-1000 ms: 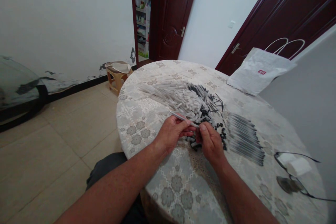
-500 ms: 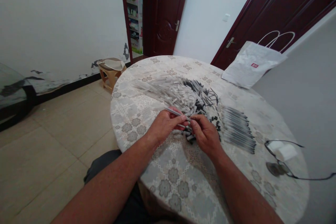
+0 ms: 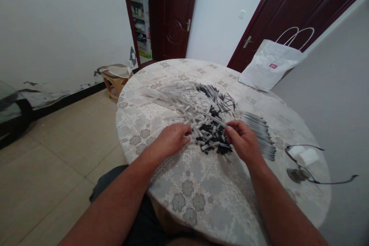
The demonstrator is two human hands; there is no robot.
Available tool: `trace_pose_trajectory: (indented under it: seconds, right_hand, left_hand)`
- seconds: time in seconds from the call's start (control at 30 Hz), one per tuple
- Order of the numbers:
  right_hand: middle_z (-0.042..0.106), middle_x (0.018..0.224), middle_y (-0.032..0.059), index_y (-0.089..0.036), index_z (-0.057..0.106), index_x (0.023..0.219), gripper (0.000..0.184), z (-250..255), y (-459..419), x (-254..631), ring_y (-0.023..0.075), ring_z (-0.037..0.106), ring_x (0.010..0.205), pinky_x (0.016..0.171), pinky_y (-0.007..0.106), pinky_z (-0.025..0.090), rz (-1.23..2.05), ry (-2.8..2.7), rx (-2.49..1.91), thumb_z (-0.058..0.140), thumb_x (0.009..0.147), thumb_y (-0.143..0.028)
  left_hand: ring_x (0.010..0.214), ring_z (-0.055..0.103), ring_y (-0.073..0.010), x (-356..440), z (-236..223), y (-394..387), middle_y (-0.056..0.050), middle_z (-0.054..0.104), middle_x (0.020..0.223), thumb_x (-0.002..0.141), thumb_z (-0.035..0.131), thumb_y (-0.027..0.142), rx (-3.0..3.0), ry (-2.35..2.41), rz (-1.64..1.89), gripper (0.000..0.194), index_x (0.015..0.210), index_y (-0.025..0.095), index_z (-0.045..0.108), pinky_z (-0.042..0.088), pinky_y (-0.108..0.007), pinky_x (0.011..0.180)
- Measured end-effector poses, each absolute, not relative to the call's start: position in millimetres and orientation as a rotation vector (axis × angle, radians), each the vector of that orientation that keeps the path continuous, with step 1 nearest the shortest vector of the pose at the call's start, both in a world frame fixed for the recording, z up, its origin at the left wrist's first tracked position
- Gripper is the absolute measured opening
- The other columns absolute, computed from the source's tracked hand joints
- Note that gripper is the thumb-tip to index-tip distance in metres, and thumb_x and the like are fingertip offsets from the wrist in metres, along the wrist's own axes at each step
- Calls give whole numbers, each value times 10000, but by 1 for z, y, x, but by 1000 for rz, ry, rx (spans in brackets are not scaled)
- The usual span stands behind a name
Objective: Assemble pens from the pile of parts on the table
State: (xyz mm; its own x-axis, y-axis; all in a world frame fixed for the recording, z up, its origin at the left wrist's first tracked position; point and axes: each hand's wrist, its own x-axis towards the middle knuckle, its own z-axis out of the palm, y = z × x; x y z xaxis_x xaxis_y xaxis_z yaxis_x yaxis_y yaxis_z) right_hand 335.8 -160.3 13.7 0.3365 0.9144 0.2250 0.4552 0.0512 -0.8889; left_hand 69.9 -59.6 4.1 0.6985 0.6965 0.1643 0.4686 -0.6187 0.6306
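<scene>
Head: two hands (image 3: 175, 137) (image 3: 244, 139), one tube (image 3: 215, 118) in right

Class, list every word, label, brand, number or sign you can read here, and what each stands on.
None can be read for certain.
Red label on the white bag: pale marks, too small to read.
Packages on the background shelves: any print is too blurred to read.

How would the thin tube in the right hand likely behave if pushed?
The thin tube is probably stiff: it juts straight from the right hand. It looks light, being so slender, and its seemingly round shape may let it roll.
</scene>
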Motion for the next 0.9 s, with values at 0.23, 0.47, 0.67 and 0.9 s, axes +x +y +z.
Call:
trace_pose_trajectory:
  seconds: [0.23,0.47,0.67,0.9]
  right_hand:
    - [722,827,20,-206,623,1040,261,-10,-165,343,130,579,578,541,257,461,600,-1235,-1547,659,929,-440]
    - [720,818,21,-206,634,1052,251,-8,-170,342,135,585,593,553,254,471,592,-1240,-1522,654,938,-429]
    - [724,830,29,-206,641,1057,274,-11,-171,337,146,599,618,575,255,479,603,-1267,-1531,632,950,-459]
    - [736,858,42,-208,651,1074,272,-19,-171,330,162,627,674,611,259,493,595,-1375,-1564,600,975,-456]
  left_hand:
    - [882,624,-258,90,-12,-69,-84,677,943,834,619,148,2454,910,430,141,909,233,704,466,-341,816]
    - [922,611,-221,74,5,-54,-66,681,978,923,590,258,2245,863,664,140,1001,213,698,465,-333,863]
    - [715,598,-159,66,21,-48,-20,678,827,897,642,382,1825,907,689,259,1045,182,711,466,-261,650]
    - [614,590,-126,64,26,-48,-13,702,798,902,623,385,1629,967,766,325,1117,198,780,465,-273,655]
